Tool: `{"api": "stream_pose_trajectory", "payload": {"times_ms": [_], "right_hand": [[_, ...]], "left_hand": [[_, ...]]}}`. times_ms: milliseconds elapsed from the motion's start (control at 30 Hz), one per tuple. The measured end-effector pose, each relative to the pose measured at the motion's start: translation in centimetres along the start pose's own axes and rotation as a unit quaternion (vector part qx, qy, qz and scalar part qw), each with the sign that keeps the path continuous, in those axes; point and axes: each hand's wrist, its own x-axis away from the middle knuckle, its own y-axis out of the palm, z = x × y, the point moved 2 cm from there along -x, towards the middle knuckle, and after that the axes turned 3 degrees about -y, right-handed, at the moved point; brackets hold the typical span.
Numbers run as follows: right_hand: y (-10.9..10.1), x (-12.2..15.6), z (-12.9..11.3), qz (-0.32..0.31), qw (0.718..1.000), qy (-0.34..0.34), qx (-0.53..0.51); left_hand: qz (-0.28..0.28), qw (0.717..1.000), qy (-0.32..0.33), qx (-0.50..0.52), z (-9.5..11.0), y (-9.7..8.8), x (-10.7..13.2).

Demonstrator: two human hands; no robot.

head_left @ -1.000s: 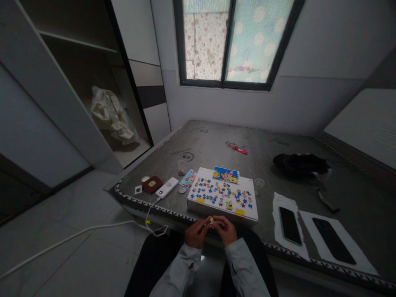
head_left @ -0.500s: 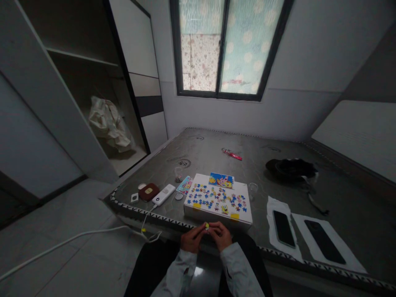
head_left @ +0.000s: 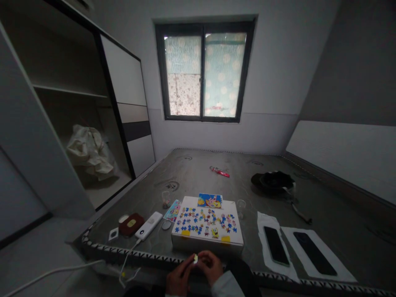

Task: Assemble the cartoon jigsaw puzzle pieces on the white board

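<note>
Grey is the mattress (head_left: 198, 181) near whose edge a white box (head_left: 207, 244) is set, presumably for a firm top within reach. Before it, the left hand (head_left: 178, 278) and right hand (head_left: 212, 267) are held together. On the box's far side a picture card (head_left: 210, 201) is laid, likely for easy viewing; loose puzzle pieces (head_left: 195, 229) are spread nearer, perhaps for visibility. One yellowish piece (head_left: 195, 259) is pinched between both hands' fingertips, apparently for fine control.

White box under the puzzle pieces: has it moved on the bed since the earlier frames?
No. The white box keeps its place just nearer than the printed mark on the bed; both sit lower in frame, so the view shifted.
</note>
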Motion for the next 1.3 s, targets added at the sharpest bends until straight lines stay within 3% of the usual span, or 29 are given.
{"api": "stream_pose_trajectory", "payload": {"times_ms": [200, 467, 667, 933, 1067, 1200, 1300], "right_hand": [[-0.3, -0.2, 0.9, -0.008, 1.000, -0.002, -0.023], [0.2, -0.6, 1.7, -0.001, 0.998, -0.011, -0.056], [0.5, -0.4, 1.1, -0.013, 0.998, 0.006, -0.064], [1.0, 0.0, -0.5, 0.038, 0.997, 0.002, -0.064], [1.2, 0.1, -0.7, 0.025, 0.997, 0.011, -0.067], [0.8, -0.1, -0.5, 0.028, 0.998, 0.014, -0.053], [0.5, -0.2, -0.6, -0.004, 0.999, 0.025, -0.044]], "left_hand": [[-0.050, 0.998, -0.012, 0.043, 0.1, -0.2, -0.1], [-0.058, 0.997, 0.051, 0.005, 0.8, -0.6, -0.5], [-0.071, 0.997, 0.033, -0.009, 1.2, -0.8, -0.4], [-0.065, 0.997, 0.039, 0.004, -0.7, -0.1, -0.5], [-0.065, 0.997, 0.033, 0.021, -1.4, 0.2, -0.6], [-0.052, 0.998, 0.028, 0.011, -1.0, -0.1, -0.6], [-0.051, 0.998, 0.033, 0.017, -0.6, -0.3, -0.6]]}}
